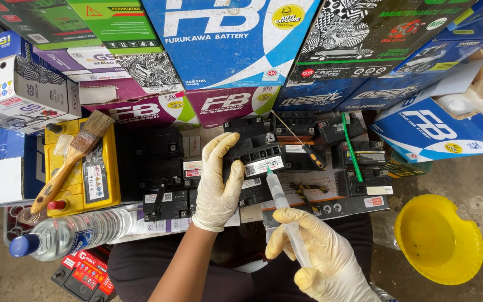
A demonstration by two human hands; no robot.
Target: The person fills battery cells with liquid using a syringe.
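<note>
Gloved and low in the view, the right hand [322, 254] is closed round a clear syringe [286, 215], fingers wrapped on the barrel and the thumb end tucked toward the plunger; its needle tip points up and away, just short of a small black battery [258, 159]. Whether the barrel holds liquid I cannot tell. Dark trousers [157, 263] fill the space beneath both arms.

Just beyond, the left hand [217, 184] — also in a pale glove — lies flat with fingers loosely together, steadying that same battery from its left side, fingertips up against the casing. Since the needle has not reached the top of the battery, the filling looks to be at an early or in-between point: tool loaded in the hand, cell held ready, nothing visibly going in.

Off to the left lies a clear plastic bottle [76, 232] with a blue cap, on its side, and past it a yellow battery [93, 170] with a paintbrush [71, 159] resting across it. More black batteries [157, 168] sit in rows on the work surface — none shows any sign I can read of being finished. A screwdriver [300, 145] and a green stick [351, 148] lie among them; a yellow plastic bowl [438, 239] sits on the floor to the right. Furthest off, stacked cardboard boxes [236, 39] wall the back.
</note>
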